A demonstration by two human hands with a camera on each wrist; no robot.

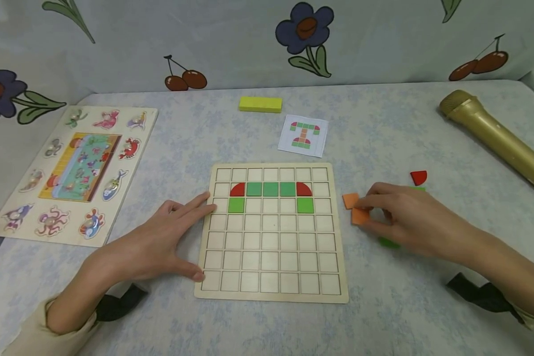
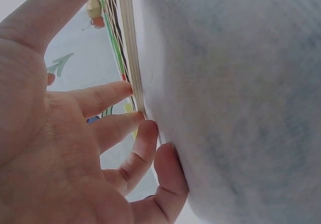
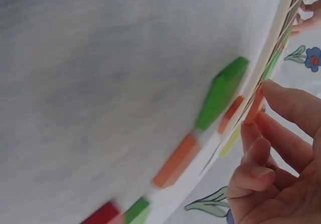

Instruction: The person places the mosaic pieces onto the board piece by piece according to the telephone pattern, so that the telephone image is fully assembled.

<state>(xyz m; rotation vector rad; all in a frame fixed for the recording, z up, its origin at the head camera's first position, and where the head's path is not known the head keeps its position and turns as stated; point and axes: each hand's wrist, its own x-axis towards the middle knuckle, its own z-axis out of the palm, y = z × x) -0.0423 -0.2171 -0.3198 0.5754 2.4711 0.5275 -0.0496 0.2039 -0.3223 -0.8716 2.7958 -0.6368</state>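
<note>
Your right hand (image 1: 409,217) pinches one orange square tile (image 1: 360,216) between thumb and fingertips, the gap narrow; your left hand (image 1: 151,247) is spread wide, fingertips and thumb at the left edge of the gridded board.

Head view, 12 o'clock = far side of table. Held tile: just off the right edge of the gridded board (image 1: 270,296), which lies at 9 o'clock from it. Key relation: right hand nearer the tile, left hand well apart across the board. Tile looks square, so no long axis to line up; you cannot tell from these views whether it is lifted.

Next outward: a second orange tile (image 1: 350,200) at 11 o'clock, very near. Red and green tiles (image 1: 270,189) sit in the board's upper rows, roughly 10 o'clock from your tile. Loose red piece (image 1: 419,177) at 2 o'clock; green piece (image 1: 389,242) at 4, partly under your hand.

Farther: pattern card (image 1: 313,148) at 11, yellow block (image 1: 260,104) beyond it, gold microphone (image 1: 498,138) at 2.
</note>
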